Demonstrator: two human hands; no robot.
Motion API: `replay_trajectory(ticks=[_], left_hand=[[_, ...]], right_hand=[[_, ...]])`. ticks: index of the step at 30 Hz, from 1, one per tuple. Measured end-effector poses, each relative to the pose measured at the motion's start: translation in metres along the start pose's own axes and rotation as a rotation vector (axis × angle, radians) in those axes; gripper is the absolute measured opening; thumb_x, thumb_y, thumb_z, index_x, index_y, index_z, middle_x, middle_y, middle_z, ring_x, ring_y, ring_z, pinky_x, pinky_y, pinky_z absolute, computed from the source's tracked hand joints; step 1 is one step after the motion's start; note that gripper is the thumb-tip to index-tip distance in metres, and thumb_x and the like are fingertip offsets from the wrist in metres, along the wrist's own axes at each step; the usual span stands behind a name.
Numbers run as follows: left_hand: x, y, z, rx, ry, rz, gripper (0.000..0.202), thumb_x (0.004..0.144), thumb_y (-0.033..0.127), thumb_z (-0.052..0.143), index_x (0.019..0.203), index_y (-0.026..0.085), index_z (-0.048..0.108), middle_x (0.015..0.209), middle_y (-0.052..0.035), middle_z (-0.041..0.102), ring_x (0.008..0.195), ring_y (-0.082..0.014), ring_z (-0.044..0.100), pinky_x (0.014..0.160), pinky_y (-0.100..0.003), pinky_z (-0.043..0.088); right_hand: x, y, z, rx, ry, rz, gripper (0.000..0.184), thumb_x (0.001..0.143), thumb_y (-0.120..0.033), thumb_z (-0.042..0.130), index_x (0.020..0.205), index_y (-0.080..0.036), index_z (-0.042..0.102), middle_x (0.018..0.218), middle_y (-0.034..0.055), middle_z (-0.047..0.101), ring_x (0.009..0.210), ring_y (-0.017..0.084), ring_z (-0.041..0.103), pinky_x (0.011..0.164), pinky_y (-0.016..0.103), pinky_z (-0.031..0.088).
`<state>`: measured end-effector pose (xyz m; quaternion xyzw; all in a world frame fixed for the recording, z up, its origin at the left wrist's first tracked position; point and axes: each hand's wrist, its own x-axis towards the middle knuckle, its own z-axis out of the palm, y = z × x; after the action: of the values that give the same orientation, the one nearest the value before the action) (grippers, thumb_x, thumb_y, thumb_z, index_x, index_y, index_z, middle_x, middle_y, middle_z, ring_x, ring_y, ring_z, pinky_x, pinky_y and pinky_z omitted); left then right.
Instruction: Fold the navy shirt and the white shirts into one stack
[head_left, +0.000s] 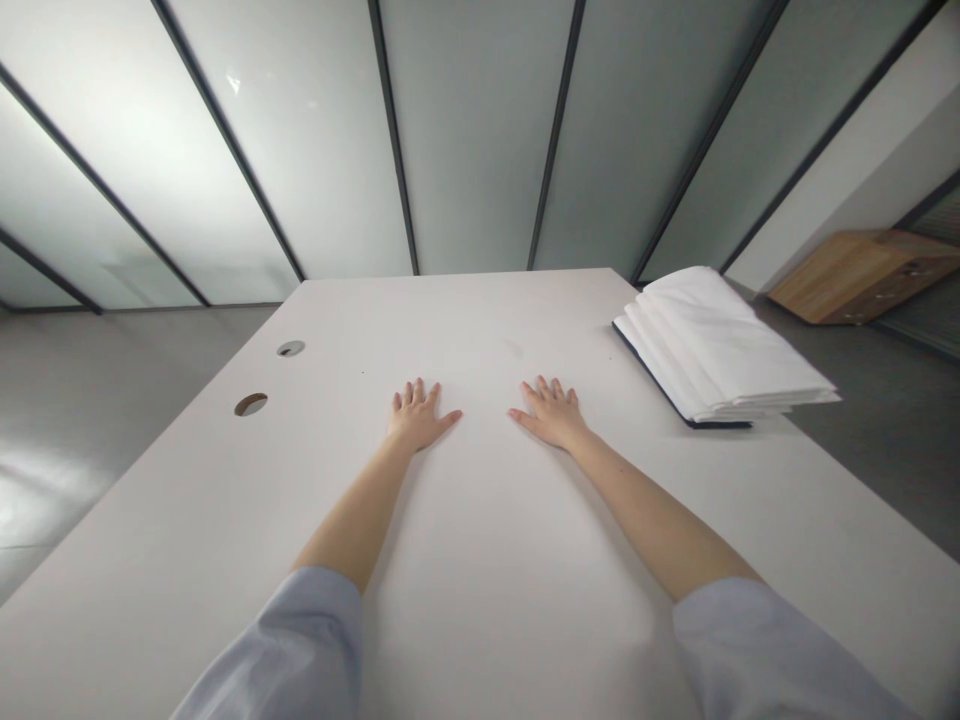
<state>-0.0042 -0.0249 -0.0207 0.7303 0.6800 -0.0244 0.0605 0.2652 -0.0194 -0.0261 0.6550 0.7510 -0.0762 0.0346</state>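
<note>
Palm down on the white table (480, 560), my left hand (418, 415) lies flat with its fingers spread and holds nothing. My right hand (551, 412) rests the same way a short distance to the right, fingers apart and thumb pointing inward. Beyond it on the right, a stack of folded white cloth (720, 345) sits at the table's right edge and juts partly past it. Under the white layers a dark navy edge (660, 385) shows. Neither hand touches the stack.
Two round holes pierce the tabletop at the left, one nearer hole (251, 404) and one farther hole (291, 349). Behind the table stands a frosted glass partition (480, 130) with dark frames. A wooden cabinet (862, 275) is on the floor at the far right.
</note>
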Motion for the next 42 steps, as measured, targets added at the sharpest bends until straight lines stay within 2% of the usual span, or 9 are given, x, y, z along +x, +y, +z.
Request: replay_trajectory(ticks=[33,42], left_hand=[[-0.0001,0.0004,0.0001,0.001,0.007,-0.006,0.09,0.084,0.08,0.023,0.155,0.024,0.023,0.162,-0.0117,0.013,0.148,-0.035,0.01,0.117,-0.052,0.014],[-0.0006,-0.0003,-0.0011,-0.013,0.002,-0.001,0.091,0.084,0.08,0.023,0.155,0.023,0.024,0.162,-0.013,0.012,0.148,-0.0349,0.01,0.117,-0.052,0.015]], right_hand=[[-0.0003,0.0003,0.0007,0.003,0.016,0.005,0.084,0.088,-0.075,0.02,0.155,-0.024,0.023,0.162,0.0116,0.015,0.146,0.039,0.011,0.113,0.059,0.012],[-0.0009,-0.0008,0.0002,0.013,0.052,0.001,0.08,0.09,-0.073,0.024,0.153,-0.024,0.029,0.161,0.0127,0.018,0.146,0.039,0.015,0.113,0.059,0.014]])
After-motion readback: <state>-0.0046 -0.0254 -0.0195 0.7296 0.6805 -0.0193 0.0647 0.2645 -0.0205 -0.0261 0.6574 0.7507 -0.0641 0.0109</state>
